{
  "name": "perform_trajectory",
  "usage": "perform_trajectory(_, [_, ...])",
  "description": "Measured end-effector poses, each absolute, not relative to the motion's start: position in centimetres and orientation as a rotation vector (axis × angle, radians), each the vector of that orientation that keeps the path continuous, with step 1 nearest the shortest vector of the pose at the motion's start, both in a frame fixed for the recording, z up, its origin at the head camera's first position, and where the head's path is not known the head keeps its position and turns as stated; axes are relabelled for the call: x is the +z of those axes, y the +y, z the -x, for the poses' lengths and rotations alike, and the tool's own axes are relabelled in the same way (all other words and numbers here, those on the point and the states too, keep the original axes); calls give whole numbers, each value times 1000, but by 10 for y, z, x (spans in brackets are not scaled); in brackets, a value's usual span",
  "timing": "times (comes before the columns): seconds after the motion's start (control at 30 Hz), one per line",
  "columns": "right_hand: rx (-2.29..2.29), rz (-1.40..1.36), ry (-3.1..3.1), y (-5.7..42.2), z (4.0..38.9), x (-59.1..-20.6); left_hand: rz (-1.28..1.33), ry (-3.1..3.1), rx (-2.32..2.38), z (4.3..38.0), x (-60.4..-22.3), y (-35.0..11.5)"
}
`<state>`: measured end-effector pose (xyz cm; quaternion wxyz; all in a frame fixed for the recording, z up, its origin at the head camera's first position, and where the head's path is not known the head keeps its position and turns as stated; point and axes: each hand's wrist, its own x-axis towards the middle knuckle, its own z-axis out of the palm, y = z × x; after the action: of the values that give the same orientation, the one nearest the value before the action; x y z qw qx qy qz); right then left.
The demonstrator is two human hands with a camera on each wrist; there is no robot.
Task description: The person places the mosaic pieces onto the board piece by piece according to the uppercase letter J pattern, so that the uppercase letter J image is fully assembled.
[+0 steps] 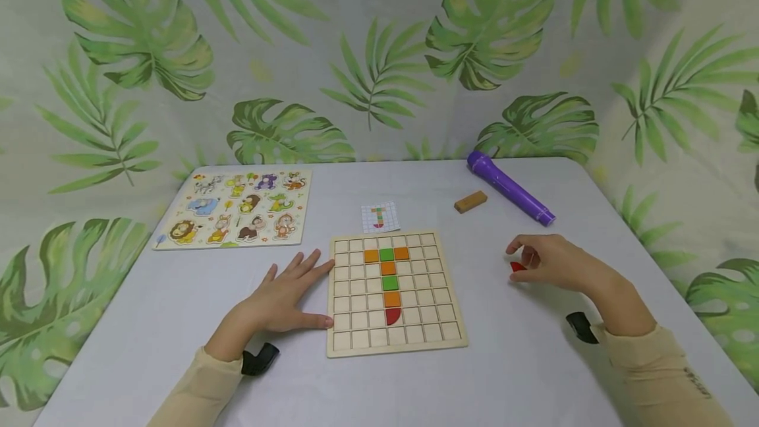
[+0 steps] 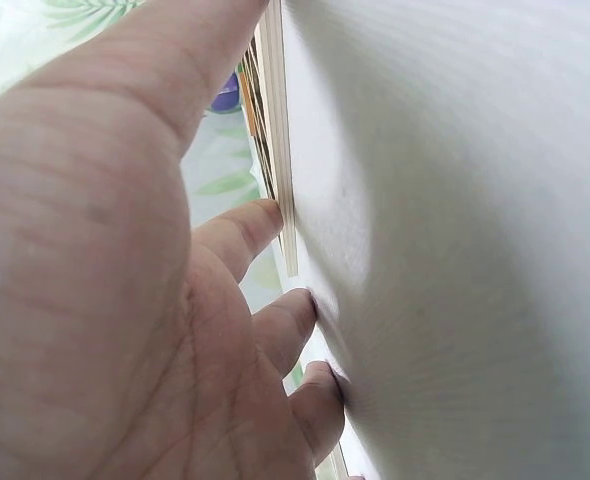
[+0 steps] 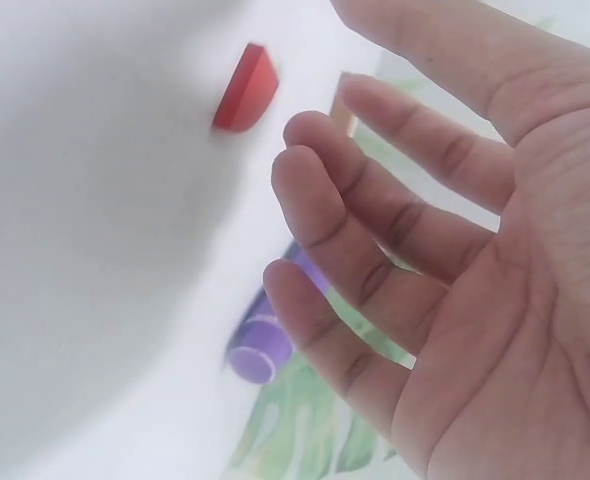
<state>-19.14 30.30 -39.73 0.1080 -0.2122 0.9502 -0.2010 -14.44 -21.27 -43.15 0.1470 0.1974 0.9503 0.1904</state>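
Note:
In the head view a wooden grid board (image 1: 356,341) lies on the white table. Orange and green square tiles (image 1: 389,283) form a T on it, with a red quarter-circle tile (image 1: 393,315) below the stem. My left hand (image 1: 287,298) is spread, its thumb and index fingertip touching the board's left edge; the left wrist view shows its palm (image 2: 125,300) beside that edge. My right hand (image 1: 557,262) hovers right of the board, fingers loosely bent around a second red tile (image 1: 518,267). In the right wrist view that red tile (image 3: 246,88) sits apart from the fingertips.
A small pattern card (image 1: 380,217) lies behind the board. An animal puzzle (image 1: 237,209) is at the back left. At the back right are a wooden block (image 1: 471,201) and a purple microphone (image 1: 511,188). Leaf-print cloth (image 1: 379,71) hangs behind the table.

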Motion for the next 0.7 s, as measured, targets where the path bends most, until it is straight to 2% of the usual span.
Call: perform_trajectory(0.7, [-636, 568, 2759, 314, 196, -411, -583, 2737, 563, 143, -432, -214])
